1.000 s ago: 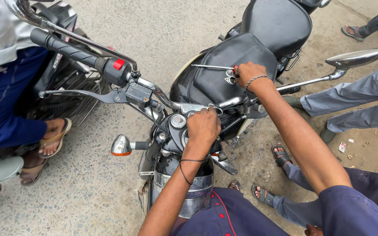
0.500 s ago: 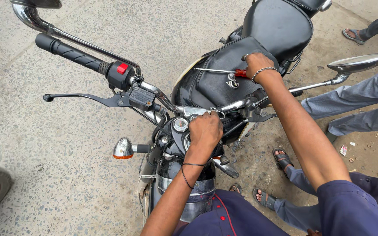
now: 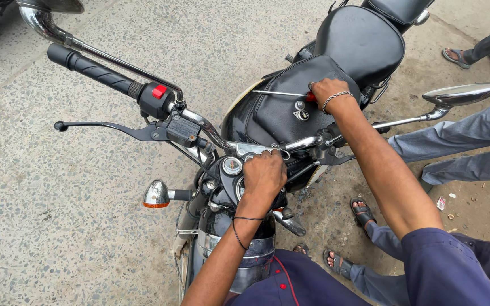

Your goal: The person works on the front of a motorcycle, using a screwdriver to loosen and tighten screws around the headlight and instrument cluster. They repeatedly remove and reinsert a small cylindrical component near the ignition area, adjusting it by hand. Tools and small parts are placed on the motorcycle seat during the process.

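Note:
I look down on a black motorcycle (image 3: 290, 119) from its front. My left hand (image 3: 264, 172) is closed over the chrome clamp at the middle of the handlebar (image 3: 199, 122), beside a small round gauge (image 3: 232, 166). My right hand (image 3: 327, 90) rests on the padded black tank cover (image 3: 282, 113) and grips a screwdriver (image 3: 282, 93) with a red handle, its metal shaft pointing left across the tank. A bracelet circles my right wrist and a black band my left.
The left grip (image 3: 92, 71) with a red switch (image 3: 159, 91) and clutch lever (image 3: 103, 127) juts left. A chrome mirror (image 3: 463, 93) sticks out right. An orange indicator (image 3: 156, 194) sits low. Another person's grey-trousered legs (image 3: 455, 147) and sandalled feet (image 3: 363, 212) stand at the right.
The view has swung right and nearer; the seated person and second bike at left have left the frame. Both hands have stayed where they were on the handlebar and tank.

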`<state>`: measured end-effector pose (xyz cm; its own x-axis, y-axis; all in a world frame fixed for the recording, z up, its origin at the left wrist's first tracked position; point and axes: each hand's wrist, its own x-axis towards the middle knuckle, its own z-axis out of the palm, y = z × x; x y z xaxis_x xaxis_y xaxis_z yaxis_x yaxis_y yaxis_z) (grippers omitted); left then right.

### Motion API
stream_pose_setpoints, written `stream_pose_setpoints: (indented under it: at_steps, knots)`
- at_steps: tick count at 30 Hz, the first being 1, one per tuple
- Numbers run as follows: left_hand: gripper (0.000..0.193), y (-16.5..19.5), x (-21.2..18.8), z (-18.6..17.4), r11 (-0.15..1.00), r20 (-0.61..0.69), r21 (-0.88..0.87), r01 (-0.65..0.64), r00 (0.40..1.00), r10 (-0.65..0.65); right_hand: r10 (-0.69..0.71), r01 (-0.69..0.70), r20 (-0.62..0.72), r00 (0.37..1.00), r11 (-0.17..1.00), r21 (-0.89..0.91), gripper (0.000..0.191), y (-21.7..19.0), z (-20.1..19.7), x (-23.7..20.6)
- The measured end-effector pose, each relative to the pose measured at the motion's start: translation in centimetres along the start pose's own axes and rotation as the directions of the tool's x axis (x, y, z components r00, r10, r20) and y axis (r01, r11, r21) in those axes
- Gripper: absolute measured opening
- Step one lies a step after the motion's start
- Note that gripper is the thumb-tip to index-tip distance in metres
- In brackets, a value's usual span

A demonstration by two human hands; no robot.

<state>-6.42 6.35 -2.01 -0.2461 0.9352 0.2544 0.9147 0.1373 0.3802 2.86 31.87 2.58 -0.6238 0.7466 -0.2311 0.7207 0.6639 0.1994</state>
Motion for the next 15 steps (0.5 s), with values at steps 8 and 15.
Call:
stream_pose_setpoints:
  at_steps: [8,15]
  knots:
    - [0.047,2.4,-1.5,-7.2,0.831,0.059,-0.494,0.256,0.963,-0.261,0.054,0.082,-0.383,0.922,0.94,0.33,0.033,0.3,-7.0,-9.7]
    - [0.051,2.3,-4.9,-13.0,-0.407,0.093,-0.913,-0.029,0.957,-0.275,-0.132,0.471,-0.462,0.877,0.427,0.772,0.038,-9.7,-4.8,-25.2]
